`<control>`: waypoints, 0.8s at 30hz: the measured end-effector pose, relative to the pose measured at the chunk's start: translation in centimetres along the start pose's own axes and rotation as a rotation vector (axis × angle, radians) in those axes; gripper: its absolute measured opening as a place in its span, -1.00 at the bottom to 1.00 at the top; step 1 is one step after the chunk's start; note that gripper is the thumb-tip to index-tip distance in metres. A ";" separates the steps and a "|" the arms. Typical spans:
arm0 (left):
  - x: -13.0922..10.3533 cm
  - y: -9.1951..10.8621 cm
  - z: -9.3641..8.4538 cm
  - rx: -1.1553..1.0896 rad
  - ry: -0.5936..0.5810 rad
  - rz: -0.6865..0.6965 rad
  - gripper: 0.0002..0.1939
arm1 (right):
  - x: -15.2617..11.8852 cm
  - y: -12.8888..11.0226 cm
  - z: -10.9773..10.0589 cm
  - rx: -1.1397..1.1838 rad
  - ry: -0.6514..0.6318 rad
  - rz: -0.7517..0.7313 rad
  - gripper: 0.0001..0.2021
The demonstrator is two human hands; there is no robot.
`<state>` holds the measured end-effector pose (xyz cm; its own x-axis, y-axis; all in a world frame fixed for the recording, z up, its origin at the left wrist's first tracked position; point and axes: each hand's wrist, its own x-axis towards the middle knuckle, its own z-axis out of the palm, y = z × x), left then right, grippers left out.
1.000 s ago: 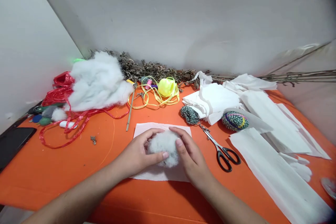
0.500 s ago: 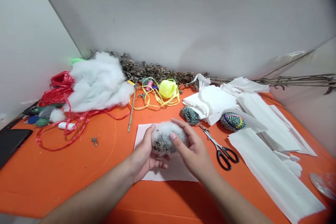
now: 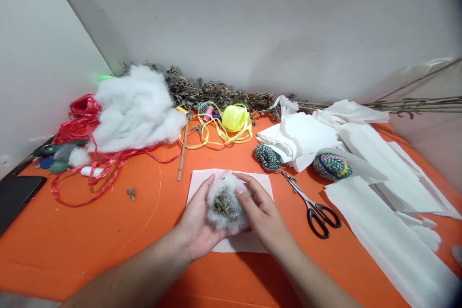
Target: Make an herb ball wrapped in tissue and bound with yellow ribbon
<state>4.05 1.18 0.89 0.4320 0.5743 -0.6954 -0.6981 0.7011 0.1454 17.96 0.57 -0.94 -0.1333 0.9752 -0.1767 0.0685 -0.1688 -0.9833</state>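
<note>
A ball of white fluffy stuffing [image 3: 236, 219] with crumbled dried leaves [image 3: 224, 203] showing in its middle is cupped between both hands. My left hand [image 3: 200, 221] wraps round its left side and underside. My right hand [image 3: 263, 211] holds the right side, thumb resting on top and fingers curled behind. Beneath them a white paper square [image 3: 267, 184] lies on the orange table [image 3: 144, 260]. Black-handled scissors [image 3: 317, 214] rest to the right, blades pointing up and left.
A large heap of stuffing [image 3: 137, 110] and red ribbon [image 3: 81, 127] lie at the back left. Dried stems [image 3: 216, 91] run along the wall. Yellow ribbon [image 3: 234, 118], a yarn ball [image 3: 332, 166], white cloth pieces [image 3: 390, 231] and a phone [image 3: 21, 197] also lie around.
The stuffing ball has been turned so the dried leaves now face up and sit nearer its middle. My left hand has rolled palm-up beneath it. The view has shifted slightly.
</note>
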 end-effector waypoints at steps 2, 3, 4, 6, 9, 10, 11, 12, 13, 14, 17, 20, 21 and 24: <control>0.0 -0.2 0.1 -0.018 0.032 -0.009 -0.66 | -0.2 0.2 -0.1 -0.284 0.021 -0.177 -0.66; 0.0 -0.2 0.1 -0.024 0.043 -0.014 -0.67 | -0.3 0.2 -0.2 -0.424 0.045 -0.266 -0.67; -0.1 -0.2 0.1 -0.028 0.050 -0.019 -0.68 | -0.4 0.1 -0.4 -0.541 0.076 -0.351 -0.67; -0.1 -0.3 0.0 -0.044 0.044 -0.023 -0.69 | -0.7 -0.3 -0.8 -0.683 0.140 -0.523 -0.67; 0.1 -0.2 -0.3 -0.065 0.018 -0.055 -0.67 | -1.5 -1.1 -1.3 -0.779 0.165 -0.860 -0.67; 0.2 -0.1 -0.4 -0.057 0.011 -0.083 -0.65 | -1.7 -1.3 -1.4 -0.812 0.155 -0.980 -0.70; 0.2 -0.1 -0.5 -0.048 0.006 -0.108 -0.62 | -2.0 -1.5 -1.4 -0.845 0.152 -1.066 -0.74; 0.3 -0.1 -0.6 -0.045 0.002 -0.121 -0.62 | -2.1 -1.5 -1.3 -0.878 0.137 -1.119 -0.79; 0.3 -0.1 -0.6 -0.051 -0.002 -0.118 -0.63 | -2.2 -1.5 -1.1 -0.910 0.127 -1.147 -0.82; 0.3 -0.1 -0.6 -0.068 -0.005 -0.101 -0.66 | -2.3 -1.4 -1.0 -0.939 0.127 -1.153 -0.82; 0.3 -0.2 -0.4 -0.114 0.001 -0.026 -0.80 | -1.9 -1.0 -0.5 -1.033 0.145 -1.125 -0.84; 0.1 -0.2 -0.3 -0.078 0.038 0.009 -0.89 | -1.5 -0.6 -0.2 -1.091 0.141 -1.064 -0.90; 0.1 -0.1 -0.2 -0.065 0.055 0.019 -0.90 | -1.5 -0.7 -0.3 -1.088 0.128 -1.060 -0.90; 0.2 -0.1 -0.2 -0.034 0.074 0.006 -0.82 | -1.6 -0.9 -0.6 -0.999 0.129 -1.111 -0.86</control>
<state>4.06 1.13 0.59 0.3855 0.5450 -0.7446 -0.7201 0.6823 0.1266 18.72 -0.78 0.26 -0.4875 0.5513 0.6771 0.6293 0.7594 -0.1652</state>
